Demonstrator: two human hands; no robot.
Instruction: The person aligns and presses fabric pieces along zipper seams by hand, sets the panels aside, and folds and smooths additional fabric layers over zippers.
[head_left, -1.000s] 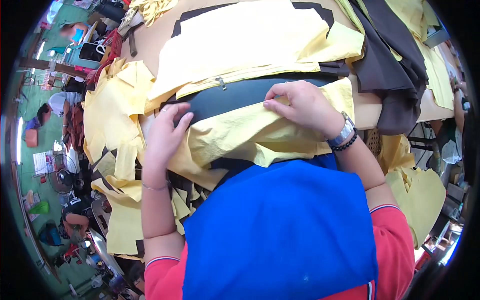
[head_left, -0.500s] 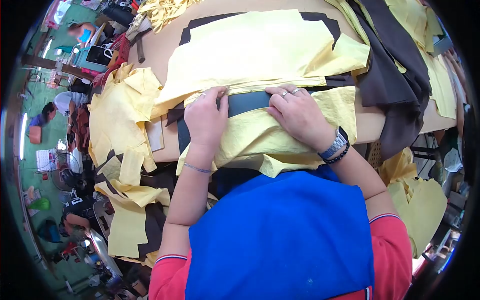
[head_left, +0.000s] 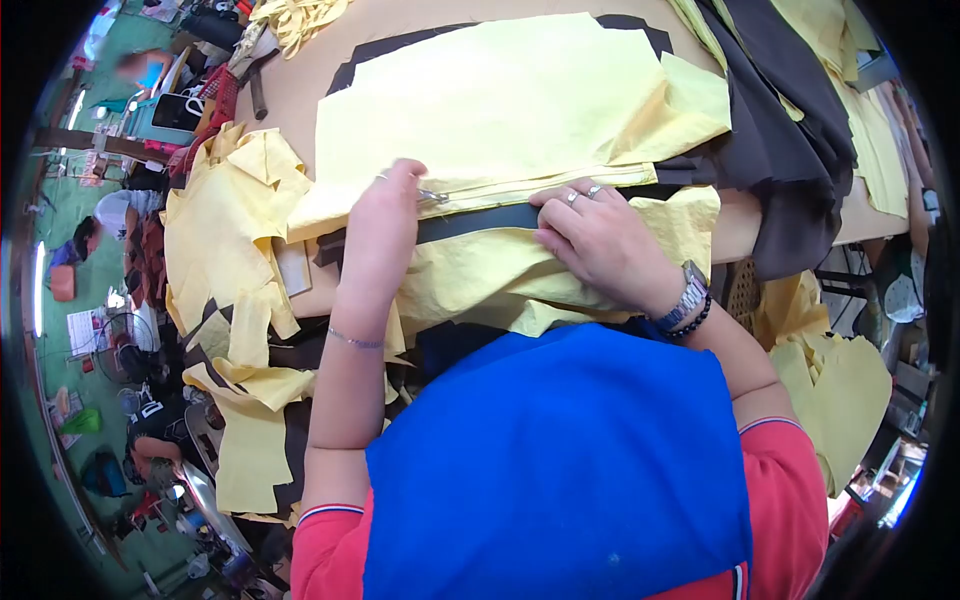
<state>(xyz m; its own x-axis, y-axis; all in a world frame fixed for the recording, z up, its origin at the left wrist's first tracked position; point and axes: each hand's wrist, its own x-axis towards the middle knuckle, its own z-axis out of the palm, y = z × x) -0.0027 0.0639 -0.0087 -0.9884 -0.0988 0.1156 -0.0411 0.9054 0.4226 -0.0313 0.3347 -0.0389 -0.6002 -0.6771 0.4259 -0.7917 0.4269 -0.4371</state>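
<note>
A yellow fabric panel lies over dark brown cloth on the table in front of me. Along its near edge runs a yellow zipper strip. My left hand is closed at the strip's left end, with a small shiny metal piece at its fingertips; its kind I cannot tell. The curled fingers of my right hand grip the strip farther right. Between the hands shows a dark blue-grey band. A second yellow cloth is bunched below it, partly under my right hand.
Yellow cut pieces pile up at the left table edge. Dark brown cloth hangs over the right side. A hammer and red basket sit at the upper left. People work in the background at left.
My left hand has moved left and turned, and the metal piece now shows at its fingertips. The panel has shifted slightly left in view. My right hand stays on the strip.
</note>
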